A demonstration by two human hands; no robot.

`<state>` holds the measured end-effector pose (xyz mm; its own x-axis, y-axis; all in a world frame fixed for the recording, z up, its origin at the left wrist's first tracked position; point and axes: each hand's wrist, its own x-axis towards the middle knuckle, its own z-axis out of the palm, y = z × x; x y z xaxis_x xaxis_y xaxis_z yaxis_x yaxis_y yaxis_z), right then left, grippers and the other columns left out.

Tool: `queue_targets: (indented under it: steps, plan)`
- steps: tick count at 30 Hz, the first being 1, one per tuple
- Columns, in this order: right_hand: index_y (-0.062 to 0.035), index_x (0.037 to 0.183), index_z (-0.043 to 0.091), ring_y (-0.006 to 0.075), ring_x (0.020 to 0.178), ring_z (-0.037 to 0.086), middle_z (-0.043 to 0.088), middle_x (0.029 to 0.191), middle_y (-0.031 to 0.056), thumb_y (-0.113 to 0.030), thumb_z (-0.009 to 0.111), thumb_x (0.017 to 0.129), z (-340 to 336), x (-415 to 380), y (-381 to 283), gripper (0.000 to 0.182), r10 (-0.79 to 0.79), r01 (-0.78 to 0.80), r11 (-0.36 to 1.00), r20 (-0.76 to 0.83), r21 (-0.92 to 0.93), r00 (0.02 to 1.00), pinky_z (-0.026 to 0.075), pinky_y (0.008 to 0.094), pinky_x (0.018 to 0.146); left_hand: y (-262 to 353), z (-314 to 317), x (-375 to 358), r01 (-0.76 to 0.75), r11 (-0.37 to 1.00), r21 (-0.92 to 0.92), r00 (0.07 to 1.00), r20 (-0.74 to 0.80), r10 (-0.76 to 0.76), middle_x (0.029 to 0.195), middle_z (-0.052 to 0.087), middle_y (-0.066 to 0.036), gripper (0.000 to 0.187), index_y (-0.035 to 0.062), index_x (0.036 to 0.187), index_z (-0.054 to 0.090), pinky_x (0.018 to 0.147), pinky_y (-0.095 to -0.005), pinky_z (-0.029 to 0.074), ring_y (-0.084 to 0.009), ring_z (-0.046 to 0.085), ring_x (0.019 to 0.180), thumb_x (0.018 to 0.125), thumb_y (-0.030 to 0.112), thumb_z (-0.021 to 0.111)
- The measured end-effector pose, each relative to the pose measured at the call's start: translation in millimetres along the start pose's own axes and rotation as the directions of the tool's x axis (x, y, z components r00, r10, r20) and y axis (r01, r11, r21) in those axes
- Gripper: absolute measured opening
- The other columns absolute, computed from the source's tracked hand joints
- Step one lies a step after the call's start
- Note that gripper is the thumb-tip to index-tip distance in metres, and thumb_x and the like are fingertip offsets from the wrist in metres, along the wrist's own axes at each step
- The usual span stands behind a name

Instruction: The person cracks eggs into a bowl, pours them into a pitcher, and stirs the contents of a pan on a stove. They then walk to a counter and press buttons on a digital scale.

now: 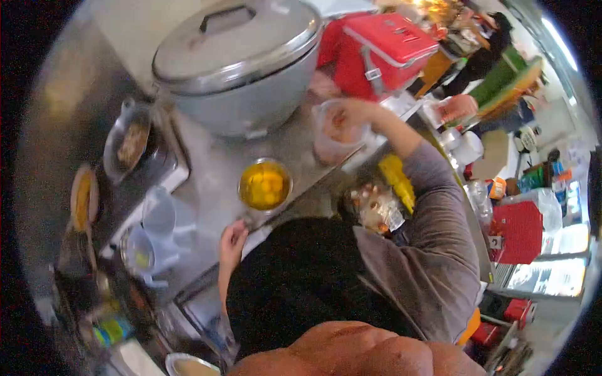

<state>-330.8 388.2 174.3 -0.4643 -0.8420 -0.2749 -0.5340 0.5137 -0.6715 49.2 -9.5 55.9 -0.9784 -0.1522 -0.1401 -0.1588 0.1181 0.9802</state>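
Note:
A metal bowl (273, 209) of whole egg yolks (264, 183) stands on the steel counter in front of my body. My left hand (233, 240) is just below the bowl's near left side, its fingers curled together; what they hold, if anything, is hard to make out. Farther right, my right hand (360, 113) reaches over the rim and into a translucent plastic tub (330, 149). Brownish-red contents, blurred, show inside the tub. The fingertips of this hand are hidden and smeared by motion.
A large lidded pot (241, 103) stands behind the bowl, beside red cooler boxes (382, 53). To the left are clear plastic pitchers (164, 216) and a metal pan with food (128, 144). Below the counter edge sits a bag of eggs or shells (375, 208) by a yellow bottle (397, 182).

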Motion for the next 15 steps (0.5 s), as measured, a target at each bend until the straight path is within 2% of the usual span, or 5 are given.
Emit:
queue_targets:
  steps: [2, 4, 6, 12, 15]
  plan:
    - [-0.0044, 0.107, 0.065, 0.0164, 0.096, 0.061, 0.068, 0.103, 0.0083, -0.010, 0.073, 0.068, -7.6, -14.6, -37.2, 0.040, 0.149, -0.182, 0.938, -0.134, -0.294, 0.980, 0.050, 0.0339, 0.085, 16.6, 6.3, 0.2, -0.046, 0.995, 0.092, 0.999, -0.013, 0.047, 0.110, 0.061, -0.007, 0.031, 0.0003, 0.118, 0.058, 0.088, -0.0264, 0.046, -0.0125, 0.057, 0.097, 0.089, 0.008, 0.065]
    - [-0.0017, 0.104, 0.066, 0.0147, 0.098, 0.061, 0.068, 0.102, 0.0087, -0.009, 0.074, 0.068, -1.2, -23.4, -21.9, 0.038, -0.009, -0.002, 0.999, -0.308, -0.035, 0.951, 0.049, 0.0313, 0.087, 15.6, 5.5, 2.4, -0.021, 0.991, 0.135, 1.000, 0.013, 0.020, 0.102, 0.057, -0.003, 0.030, 0.0026, 0.117, 0.059, 0.078, -0.0234, 0.045, -0.0087, 0.052, 0.085, 0.088, 0.009, 0.066]
    - [-0.0018, 0.109, 0.064, 0.0123, 0.099, 0.060, 0.066, 0.106, 0.0070, -0.007, 0.073, 0.072, 2.2, -30.4, -50.0, 0.038, 0.321, -0.418, 0.898, -0.443, -0.140, 0.837, 0.047, 0.0277, 0.090, 15.3, 8.1, 1.5, -0.012, 0.998, 0.059, 1.000, 0.006, 0.012, 0.103, 0.057, -0.003, 0.031, 0.0038, 0.118, 0.060, 0.079, -0.0233, 0.045, -0.0096, 0.053, 0.086, 0.088, 0.009, 0.066]
    - [-0.0045, 0.118, 0.060, 0.0123, 0.101, 0.058, 0.060, 0.119, 0.0040, 0.000, 0.065, 0.082, 37.0, -50.4, -102.2, 0.036, 0.108, 0.202, 0.889, -0.617, 0.410, 0.779, 0.045, 0.0279, 0.092, 31.5, 9.1, 0.7, 0.013, 0.997, 0.072, 1.000, 0.004, -0.014, 0.104, 0.057, -0.003, 0.030, 0.0049, 0.117, 0.060, 0.079, -0.0238, 0.045, -0.0112, 0.055, 0.089, 0.088, 0.009, 0.066]
    - [-0.0040, 0.124, 0.056, 0.0137, 0.099, 0.059, 0.061, 0.117, 0.0052, 0.000, 0.062, 0.086, 101.6, -36.8, -95.6, 0.039, 0.103, 0.187, 0.868, -0.533, 0.461, 0.840, 0.047, 0.0284, 0.088, 26.3, 8.2, 1.9, 0.033, 0.995, 0.092, 0.999, 0.031, -0.036, 0.104, 0.056, -0.003, 0.029, 0.0074, 0.116, 0.060, 0.079, -0.0243, 0.046, -0.0111, 0.055, 0.090, 0.088, 0.009, 0.066]
